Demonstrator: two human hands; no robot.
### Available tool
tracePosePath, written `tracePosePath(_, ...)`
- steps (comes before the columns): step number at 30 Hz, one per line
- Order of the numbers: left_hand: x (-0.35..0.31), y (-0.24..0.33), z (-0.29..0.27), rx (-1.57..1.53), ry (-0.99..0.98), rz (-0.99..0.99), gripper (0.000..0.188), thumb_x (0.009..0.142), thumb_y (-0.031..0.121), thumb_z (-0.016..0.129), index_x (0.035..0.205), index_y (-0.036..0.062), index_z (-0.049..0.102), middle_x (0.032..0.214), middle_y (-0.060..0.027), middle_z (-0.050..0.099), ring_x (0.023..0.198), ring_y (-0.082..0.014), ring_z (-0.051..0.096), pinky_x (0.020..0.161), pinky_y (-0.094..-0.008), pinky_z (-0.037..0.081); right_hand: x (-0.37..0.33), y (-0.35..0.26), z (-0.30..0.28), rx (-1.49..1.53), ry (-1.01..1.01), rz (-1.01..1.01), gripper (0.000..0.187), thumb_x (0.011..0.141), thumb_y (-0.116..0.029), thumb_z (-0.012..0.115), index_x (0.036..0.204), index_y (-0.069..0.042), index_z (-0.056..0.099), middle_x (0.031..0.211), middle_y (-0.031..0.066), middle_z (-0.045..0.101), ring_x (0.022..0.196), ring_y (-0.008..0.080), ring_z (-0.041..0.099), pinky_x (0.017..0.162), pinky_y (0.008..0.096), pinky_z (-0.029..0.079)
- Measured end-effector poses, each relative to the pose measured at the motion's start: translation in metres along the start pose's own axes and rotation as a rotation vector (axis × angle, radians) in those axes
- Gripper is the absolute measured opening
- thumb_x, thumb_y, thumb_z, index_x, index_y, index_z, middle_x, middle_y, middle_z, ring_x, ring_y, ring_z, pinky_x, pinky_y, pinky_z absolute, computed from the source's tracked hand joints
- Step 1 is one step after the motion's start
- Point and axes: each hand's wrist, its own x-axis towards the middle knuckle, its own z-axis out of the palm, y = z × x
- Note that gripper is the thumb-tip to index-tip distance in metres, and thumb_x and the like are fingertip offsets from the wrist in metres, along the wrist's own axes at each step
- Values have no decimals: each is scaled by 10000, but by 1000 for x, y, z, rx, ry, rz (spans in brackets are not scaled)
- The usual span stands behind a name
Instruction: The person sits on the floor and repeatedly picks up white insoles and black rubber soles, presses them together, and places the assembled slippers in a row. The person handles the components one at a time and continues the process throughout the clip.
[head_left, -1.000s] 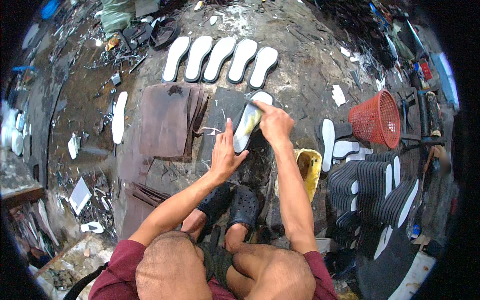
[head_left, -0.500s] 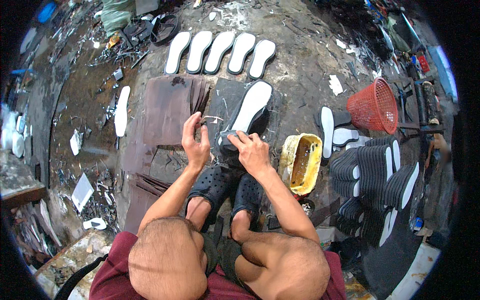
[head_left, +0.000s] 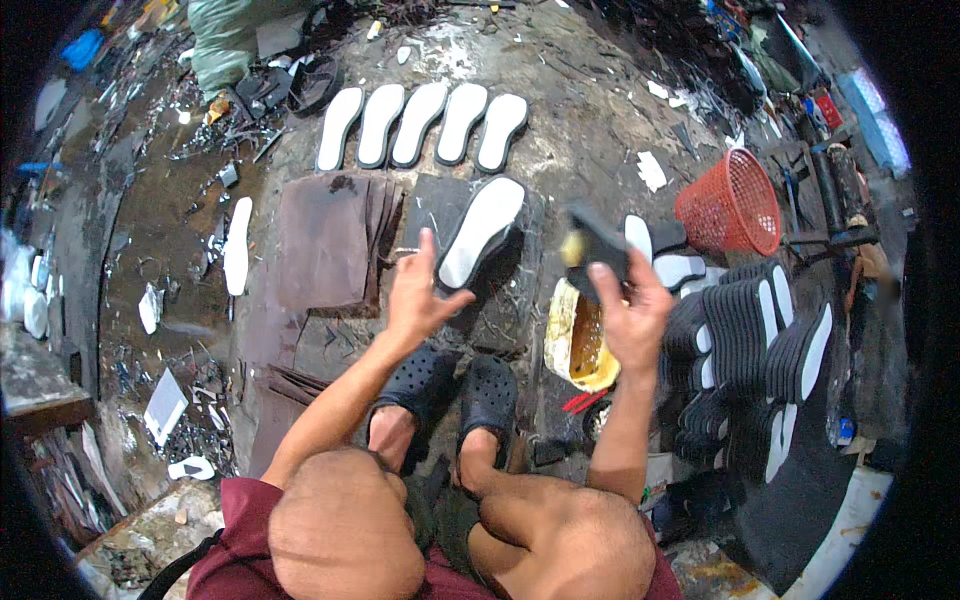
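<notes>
A white-topped shoe sole [head_left: 484,232] lies on a dark slab [head_left: 434,208] in front of me, toe end away. My left hand [head_left: 420,300] is at its heel end with fingers spread, holding nothing. Off to the right, my right hand [head_left: 637,318] grips a dark flat piece [head_left: 597,243] between thumb and fingers. The piece is tilted and blurred, with a yellowish patch on its left side; its exact kind is unclear. Close under it stands a yellow tub [head_left: 600,376] with brownish, glue-like contents.
Several white-topped soles [head_left: 420,125] lie in a row beyond the slab. Brown sheets [head_left: 325,240] are stacked to the left. At the right stand a red basket [head_left: 735,205] and piles of dark soles [head_left: 740,325]. Scraps litter the ground.
My right hand has left the sole's heel end and swung right over the tub, holding the dark piece. My left hand's fingers have spread beside the heel. The whole view has shifted slightly.
</notes>
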Motion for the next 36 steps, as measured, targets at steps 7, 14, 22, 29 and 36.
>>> tracePosePath(7,65,10,15,-213,-175,-106,1308,666,272,891,1633,13,49,1239,-312,663,1163,-462,602,1052,-471,474,-10,32,-27,154,287,22,199,984,-12,667,1174,47,654,1078,61,712,959,118,639,859,274,511)
tracePosePath(14,236,36,125,-10,-167,-48,1292,668,254,900,1597,-72,63,1043,-313,706,1030,-520,645,1044,-532,485,-6,34,-16,174,343,90,270,965,28,658,1234,51,640,1152,83,699,1030,145,629,944,278,473)
tracePosePath(22,272,44,170,127,-117,-59,1129,670,295,948,1535,2,283,1205,-256,620,1164,-451,590,957,-505,546,-5,36,-36,161,442,56,277,942,60,652,1219,55,657,1141,90,704,1003,171,646,903,308,516)
tracePosePath(29,228,30,105,-129,36,196,730,745,422,894,1292,63,571,1269,-191,584,1213,-388,554,1016,-477,475,-5,44,-22,145,328,195,313,971,3,657,1278,45,612,1175,81,684,1016,143,628,924,286,490)
tracePosePath(36,8,-25,23,-65,-97,-47,701,696,314,941,1258,80,592,1555,-257,420,1420,-426,434,1155,-501,389,53,89,35,158,107,176,366,954,-79,678,1287,59,609,1101,93,715,988,155,671,871,307,528)
